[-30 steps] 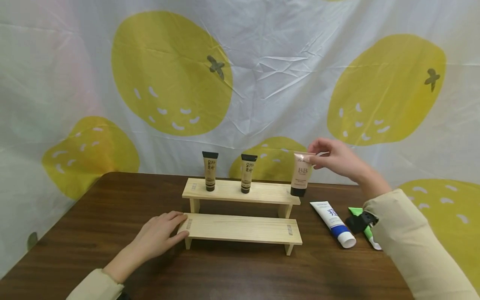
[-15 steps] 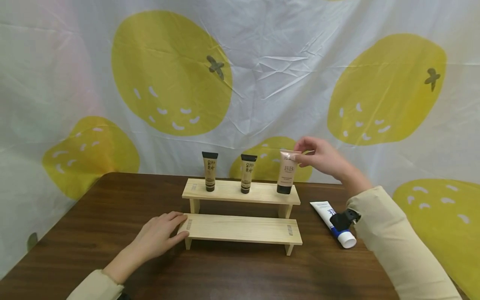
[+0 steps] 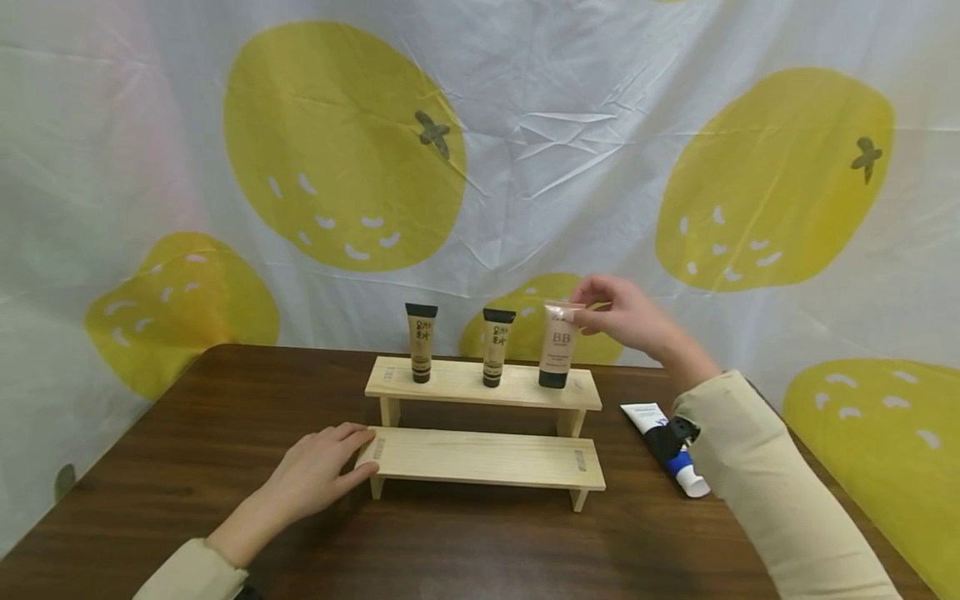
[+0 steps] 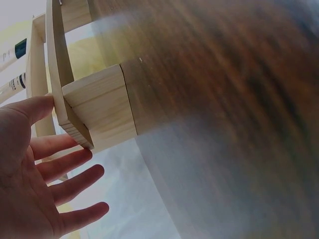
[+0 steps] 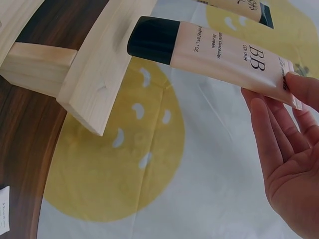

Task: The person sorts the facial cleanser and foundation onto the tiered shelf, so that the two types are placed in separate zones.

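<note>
BB cream tube (image 3: 560,346): glossy pale-pink plastic, flattened crimp up, black cap down, at the right part of the upper shelf (image 3: 456,379); cannot tell whether the cap touches wood.
Right hand (image 3: 622,318): thumb and fingertips pinch the crimp.
Left hand (image 3: 318,467): fingers extended and spread, thumb and fingertips touching the lower shelf (image 3: 480,456) at its left end.
Shelf edges: square-cut, smooth pale wood planks on short legs.
Gaps: the two gold tubes (image 3: 422,342) stand upright, apart from each other and from the pink one.
Tabletop (image 3: 247,408): dark streaked wood, extending past both shelf ends; white-and-blue tube (image 3: 681,462) lies right, partly hidden.
</note>
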